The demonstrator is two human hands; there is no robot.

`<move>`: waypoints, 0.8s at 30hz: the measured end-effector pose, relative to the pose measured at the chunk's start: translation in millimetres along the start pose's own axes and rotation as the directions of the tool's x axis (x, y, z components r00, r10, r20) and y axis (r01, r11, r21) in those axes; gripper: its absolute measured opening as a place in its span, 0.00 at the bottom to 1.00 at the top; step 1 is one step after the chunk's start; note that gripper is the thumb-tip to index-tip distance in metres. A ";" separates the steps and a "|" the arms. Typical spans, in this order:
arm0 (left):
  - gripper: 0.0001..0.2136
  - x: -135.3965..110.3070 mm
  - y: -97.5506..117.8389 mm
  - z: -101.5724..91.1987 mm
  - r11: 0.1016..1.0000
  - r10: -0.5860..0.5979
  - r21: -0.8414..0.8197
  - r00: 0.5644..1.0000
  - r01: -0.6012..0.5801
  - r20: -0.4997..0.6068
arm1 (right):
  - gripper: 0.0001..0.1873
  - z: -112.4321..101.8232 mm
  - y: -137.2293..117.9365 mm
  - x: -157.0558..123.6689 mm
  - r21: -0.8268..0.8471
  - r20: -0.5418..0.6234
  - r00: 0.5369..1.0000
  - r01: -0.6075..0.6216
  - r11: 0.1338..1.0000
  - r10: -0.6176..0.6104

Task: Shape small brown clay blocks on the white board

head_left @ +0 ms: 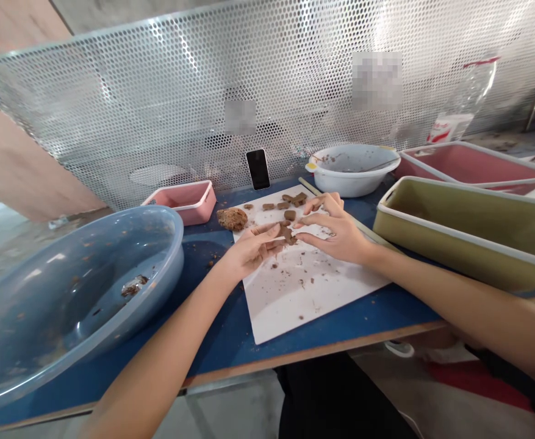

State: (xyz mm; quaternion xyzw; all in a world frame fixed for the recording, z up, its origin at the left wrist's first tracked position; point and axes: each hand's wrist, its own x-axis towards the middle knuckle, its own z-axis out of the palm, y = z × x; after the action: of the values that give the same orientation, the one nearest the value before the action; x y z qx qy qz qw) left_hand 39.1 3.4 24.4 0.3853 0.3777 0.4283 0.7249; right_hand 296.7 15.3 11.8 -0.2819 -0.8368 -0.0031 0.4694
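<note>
My left hand (253, 249) holds a small brown clay piece (286, 233) between thumb and fingers, above a white board (276, 305). On its right side, the thumb and a fingertip of my right hand (333, 228) meet the edge of the same piece; its other fingers are bent and spread. Just beyond the hands, several small brown blocks (290, 215) lie on the board. A rough brown lump (232, 219) sits at the board's far left corner. Dark crumbs are scattered over the board.
A large blue basin (157, 222) stands at left, a small pink tub (198, 204) behind. A phone (258, 169) leans on the perforated metal screen (180, 110). To the right are a white basin (354, 182), a green trough (459, 244), a pink trough (477, 161) and a plastic bottle (459, 110).
</note>
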 end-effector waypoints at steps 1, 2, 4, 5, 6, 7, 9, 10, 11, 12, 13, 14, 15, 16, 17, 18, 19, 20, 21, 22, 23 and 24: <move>0.15 0.5 -0.2 -0.8 1.000 0.002 0.001 1.000 -0.002 -0.007 | 0.12 -0.8 -0.2 0.0 0.002 0.004 1.000 0.009 1.000 -0.009; 0.15 1.1 -0.6 -1.8 1.000 0.006 0.001 1.000 -0.006 -0.010 | 0.12 -1.5 -0.3 0.1 0.002 0.008 1.000 0.010 1.000 -0.010; 0.16 2.3 -1.2 -4.1 1.000 0.020 -0.006 1.000 -0.020 -0.011 | 0.13 -3.0 -0.4 0.4 0.000 0.006 1.000 -0.002 1.000 0.002; 0.17 2.7 -1.4 -5.2 1.000 0.025 -0.009 1.000 -0.025 -0.004 | 0.13 -3.8 -0.5 0.6 0.004 0.000 1.000 -0.009 1.000 0.009; 0.18 3.0 -1.5 -6.2 0.999 0.031 -0.011 1.000 -0.031 0.005 | 0.14 -4.5 -0.5 0.8 0.010 -0.009 1.000 -0.013 1.000 0.014; 0.20 3.2 -1.5 -7.1 0.999 0.036 -0.013 0.999 -0.036 0.018 | 0.15 -5.1 -0.5 0.9 0.016 -0.017 1.000 -0.015 1.000 0.016; 0.23 3.3 -1.3 -8.7 0.999 0.048 -0.018 0.998 -0.047 0.044 | 0.16 -5.9 -0.6 0.8 0.024 -0.024 1.000 -0.008 1.000 0.009; 0.24 3.4 -1.3 -9.3 0.998 0.055 -0.022 0.997 -0.054 0.055 | 0.15 -6.0 -0.7 0.7 0.026 -0.026 1.000 0.001 1.000 -0.001; 0.24 3.6 -1.3 -9.7 0.998 0.063 -0.027 0.996 -0.062 0.061 | 0.15 -5.9 -0.8 0.4 0.026 -0.028 1.000 0.010 1.000 -0.009; 0.24 3.7 -1.3 -10.1 0.997 0.069 -0.030 0.995 -0.067 0.065 | 0.14 -5.6 -1.0 0.2 0.025 -0.030 0.999 0.017 1.000 -0.016; 0.23 3.9 -1.3 -10.3 0.997 0.072 -0.032 0.995 -0.069 0.070 | 0.13 -5.2 -1.1 0.0 0.024 -0.034 0.999 0.021 0.999 -0.021; 0.22 3.9 -1.3 -10.3 0.997 0.073 -0.033 0.995 -0.071 0.073 | 0.12 -4.6 -1.3 -0.1 0.023 -0.038 0.999 0.026 0.999 -0.025; 0.22 3.8 -1.2 -10.1 0.997 0.073 -0.034 0.994 -0.071 0.076 | 0.11 -4.1 -1.4 -0.1 0.022 -0.044 0.999 0.032 0.999 -0.031; 0.21 3.5 -1.0 -9.7 0.997 0.074 -0.037 0.994 -0.071 0.077 | 0.11 -3.5 -1.6 0.0 0.021 -0.051 0.998 0.042 0.999 -0.041; 0.21 3.1 -0.8 -9.2 0.997 0.075 -0.039 0.994 -0.072 0.077 | 0.10 -3.1 -1.7 0.2 0.021 -0.063 0.997 0.056 0.998 -0.055; 0.21 2.4 -0.5 -8.5 0.997 0.074 -0.040 0.994 -0.071 0.078 | 0.10 -2.9 -2.0 0.4 0.022 -0.075 0.995 0.072 0.997 -0.070; 0.22 1.7 -0.1 -7.8 0.997 0.070 -0.038 0.995 -0.067 0.077 | 0.09 -2.8 -2.4 0.6 0.022 -0.083 0.993 0.085 0.996 -0.083; 0.23 0.9 0.3 -7.1 0.997 0.066 -0.034 0.995 -0.063 0.075 | 0.09 -3.1 -3.0 0.7 0.020 -0.083 0.993 0.089 0.996 -0.087; 0.24 0.3 0.7 -6.4 0.998 0.061 -0.029 0.995 -0.059 0.074 | 0.09 -3.5 -3.7 0.8 0.014 -0.071 0.994 0.083 0.996 -0.082; 0.25 -0.2 0.9 -5.8 0.998 0.057 -0.024 0.995 -0.056 0.076 | 0.09 -4.1 -4.4 0.8 0.007 -0.049 0.997 0.068 0.998 -0.068; 0.26 -0.5 0.9 -5.5 0.998 0.056 -0.021 0.995 -0.054 0.077 | 0.09 -4.7 -5.1 0.7 -0.003 -0.020 0.999 0.048 0.999 -0.048; 0.26 -0.4 0.8 -5.3 0.998 0.057 -0.019 0.995 -0.055 0.079 | 0.09 -5.3 -5.7 0.6 -0.014 0.010 1.000 0.025 1.000 -0.024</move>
State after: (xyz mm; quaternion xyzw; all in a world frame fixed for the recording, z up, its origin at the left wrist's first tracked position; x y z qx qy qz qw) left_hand 34.1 4.6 23.0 0.4064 0.3338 0.4358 0.7304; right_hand 298.0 9.3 16.7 -0.2749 -0.8425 -0.0131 0.4630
